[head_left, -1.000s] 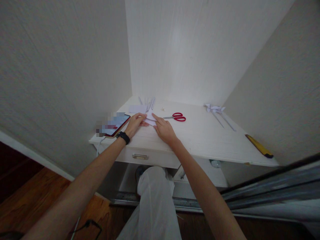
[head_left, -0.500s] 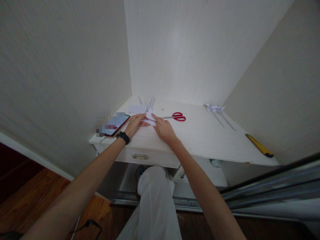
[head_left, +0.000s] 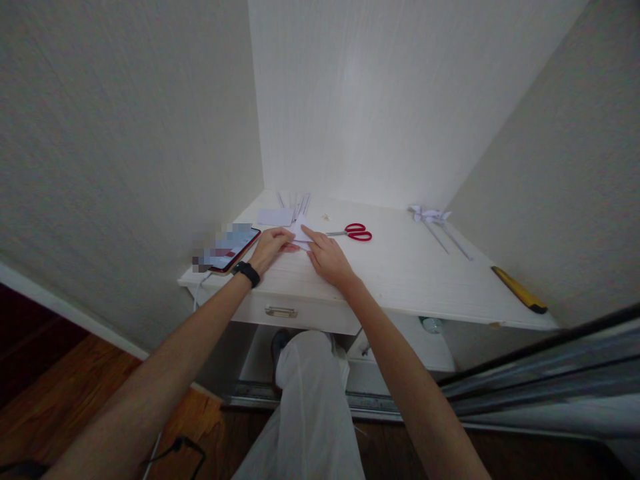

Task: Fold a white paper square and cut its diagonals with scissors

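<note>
Between my two hands is a folded piece of white paper [head_left: 301, 230], its pointed corner aimed at the back wall. My left hand [head_left: 273, 247] pinches its left edge with the fingers closed. On the other side, my right hand [head_left: 327, 253] grips the paper, the index finger stretched along its top face and the other fingers under the edge. Just beyond the left fingers lies a flat white sheet [head_left: 275, 217]. Several thin white paper strips or sticks [head_left: 303, 202] lie behind the paper. Red-handled scissors [head_left: 357, 232] rest to the right, blades toward my right hand.
A phone [head_left: 235, 250] with a cable lies at the left edge of the white desk [head_left: 400, 273]. Two paper pinwheels [head_left: 430, 215] on sticks lie at the back right. A yellow-and-black cutter [head_left: 519, 291] sits by the right wall. Tiny pale bits [head_left: 326, 217] lie behind the scissors.
The paper's raised part lies flatter over the lower layer, and the gap between the layers has narrowed. My left fingers have drawn together slightly; both hands stay in nearly the same place.
</note>
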The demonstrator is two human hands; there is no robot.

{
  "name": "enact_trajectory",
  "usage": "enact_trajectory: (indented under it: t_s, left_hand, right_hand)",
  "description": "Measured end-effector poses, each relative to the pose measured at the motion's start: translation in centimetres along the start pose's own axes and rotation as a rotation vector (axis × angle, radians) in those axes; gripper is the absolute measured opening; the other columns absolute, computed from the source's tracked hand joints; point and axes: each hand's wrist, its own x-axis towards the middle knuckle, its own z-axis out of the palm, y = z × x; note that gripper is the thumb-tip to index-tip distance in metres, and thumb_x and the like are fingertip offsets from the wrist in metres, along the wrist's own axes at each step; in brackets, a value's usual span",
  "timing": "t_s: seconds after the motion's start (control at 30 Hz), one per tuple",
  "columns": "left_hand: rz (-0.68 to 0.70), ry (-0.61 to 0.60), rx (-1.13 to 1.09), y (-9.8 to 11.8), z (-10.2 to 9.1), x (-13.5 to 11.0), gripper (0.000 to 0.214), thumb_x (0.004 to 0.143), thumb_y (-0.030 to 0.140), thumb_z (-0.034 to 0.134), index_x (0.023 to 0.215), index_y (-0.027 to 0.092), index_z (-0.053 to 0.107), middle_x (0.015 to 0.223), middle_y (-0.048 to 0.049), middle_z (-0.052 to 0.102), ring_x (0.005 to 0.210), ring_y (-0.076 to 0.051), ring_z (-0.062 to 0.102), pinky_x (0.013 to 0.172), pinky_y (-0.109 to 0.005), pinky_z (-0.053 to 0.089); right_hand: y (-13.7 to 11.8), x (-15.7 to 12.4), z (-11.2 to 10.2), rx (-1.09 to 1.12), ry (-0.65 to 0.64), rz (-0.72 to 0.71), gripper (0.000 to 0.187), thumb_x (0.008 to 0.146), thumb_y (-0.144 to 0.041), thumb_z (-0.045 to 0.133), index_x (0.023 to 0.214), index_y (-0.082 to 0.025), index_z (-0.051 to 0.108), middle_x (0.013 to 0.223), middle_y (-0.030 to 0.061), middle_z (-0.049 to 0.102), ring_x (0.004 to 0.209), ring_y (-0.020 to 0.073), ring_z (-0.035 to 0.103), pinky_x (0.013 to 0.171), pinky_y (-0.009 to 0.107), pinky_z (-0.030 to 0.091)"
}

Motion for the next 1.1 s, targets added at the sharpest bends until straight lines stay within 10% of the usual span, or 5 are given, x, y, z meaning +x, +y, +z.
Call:
enact_trajectory:
  t_s: [0.2, 0.47, 1.1]
  left_hand:
    - [0.057, 0.045, 0.017, -0.6, -0.2, 0.5, 0.012, 0.065, 0.019, 0.071, 0.064, 0.012, 0.062, 0.064, 0.0003, 0.064, 0.061, -0.011, 0.065, 0.071, -0.023, 0.054]
    - [0.066, -0.017, 0.135, -0.2, 0.2, -0.2, 0.014, 0.067, 0.023, 0.072, 0.066, 0.014, 0.061, 0.062, -0.0016, 0.066, 0.064, -0.015, 0.068, 0.067, -0.024, 0.053]
    - [0.085, -0.163, 0.247, -0.1, 0.7, -0.4, 0.013, 0.07, 0.02, 0.071, 0.065, 0.015, 0.06, 0.064, -0.003, 0.068, 0.062, -0.016, 0.069, 0.063, -0.025, 0.053]
  right_hand:
    - [0.2, -0.3, -0.2, 0.117, 0.127, -0.044, 0.025, 0.091, -0.015, 0.041, 0.109, -0.013, 0.058, 0.145, 0.0187, 0.044, 0.131, 0.0259, 0.043, 0.107, 0.046, 0.037]
    - [2.4, -0.3, 1.2, 0.463, 0.377, 0.323, 0.034, 0.094, -0.037, 0.041, 0.121, -0.016, 0.045, 0.122, 0.0195, 0.059, 0.112, 0.0246, 0.059, 0.097, 0.041, 0.045]
    - [3.2, -0.2, 1.4, 0.632, 0.175, 0.375, 0.038, 0.092, -0.043, 0.037, 0.098, -0.018, 0.065, 0.095, 0.0073, 0.07, 0.089, 0.0216, 0.061, 0.084, 0.033, 0.047]
